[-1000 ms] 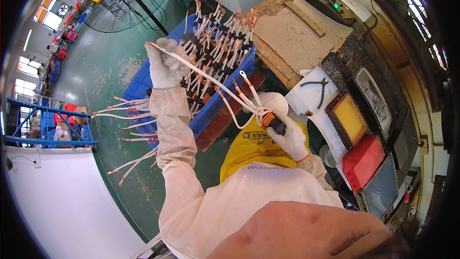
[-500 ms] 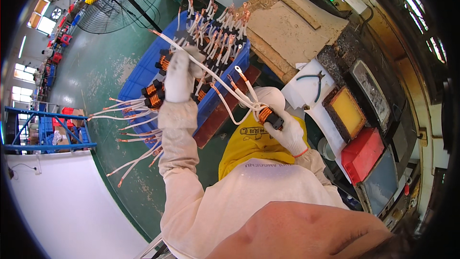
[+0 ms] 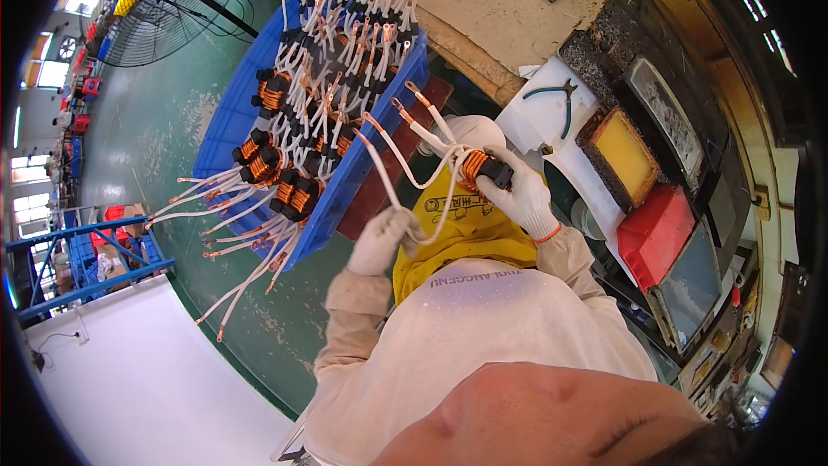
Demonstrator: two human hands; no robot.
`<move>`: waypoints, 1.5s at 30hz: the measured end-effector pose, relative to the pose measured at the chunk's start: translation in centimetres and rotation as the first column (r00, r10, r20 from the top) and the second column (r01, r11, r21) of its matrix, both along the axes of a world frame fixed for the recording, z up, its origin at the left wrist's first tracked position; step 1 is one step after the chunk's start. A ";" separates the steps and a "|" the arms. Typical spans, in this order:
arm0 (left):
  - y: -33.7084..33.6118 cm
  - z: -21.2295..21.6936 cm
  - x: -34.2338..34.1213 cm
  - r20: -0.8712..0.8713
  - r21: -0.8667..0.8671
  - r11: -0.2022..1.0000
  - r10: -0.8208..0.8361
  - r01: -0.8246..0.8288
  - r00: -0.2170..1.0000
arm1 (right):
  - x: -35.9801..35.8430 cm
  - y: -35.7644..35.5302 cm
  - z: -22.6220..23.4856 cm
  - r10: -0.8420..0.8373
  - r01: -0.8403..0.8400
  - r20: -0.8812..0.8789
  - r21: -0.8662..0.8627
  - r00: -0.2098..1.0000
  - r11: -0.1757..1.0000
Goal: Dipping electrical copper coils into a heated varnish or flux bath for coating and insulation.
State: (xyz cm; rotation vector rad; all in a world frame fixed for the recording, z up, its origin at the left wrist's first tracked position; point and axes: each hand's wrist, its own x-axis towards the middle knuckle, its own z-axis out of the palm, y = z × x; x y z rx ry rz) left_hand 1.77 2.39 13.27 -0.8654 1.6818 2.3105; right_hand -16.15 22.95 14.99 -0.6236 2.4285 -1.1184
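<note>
Both my hands wear white work gloves. With its fingers wrapped round the black core, my right hand (image 3: 523,197) holds a copper-wound coil (image 3: 473,167) in front of my body. Several white-sleeved leads with bare copper lugs fan out from it to the upper left. My left hand (image 3: 386,240) is closed on one white lead (image 3: 380,169), whose copper end points up past the glove. That lead loops back toward the coil. Left of the hands, a blue bin (image 3: 321,231) is packed with similar coils, their white leads standing up or hanging over its side.
A yellow apron (image 3: 448,233) covers my front. To the right lie blue-handled pliers (image 3: 565,103), a frame with a yellow block (image 3: 623,167) and a red tray (image 3: 655,233). Stained boards (image 3: 509,17) top the far bench. A large black fan (image 3: 172,13) stands at far left.
My left hand has come down and toward me from over the bin, bending the lead into a loop. The right hand still holds the coil, and the whole view has shifted slightly.
</note>
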 end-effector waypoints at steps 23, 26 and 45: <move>-2.4 -4.0 -2.0 -0.289 0.342 0.933 0.216 -0.110 0.933 | 0.9 0.1 1.8 0.122 -0.123 0.013 0.062 0.992 0.990; -3.0 -4.4 -1.9 -0.282 0.354 0.931 0.200 -0.092 0.938 | 2.0 2.1 -0.2 0.085 -0.088 -0.064 -0.044 0.994 0.995; -4.5 -6.7 -4.0 -0.380 0.556 0.824 0.132 0.112 0.916 | 4.7 3.3 -6.2 -0.140 0.158 -0.128 0.141 0.982 0.977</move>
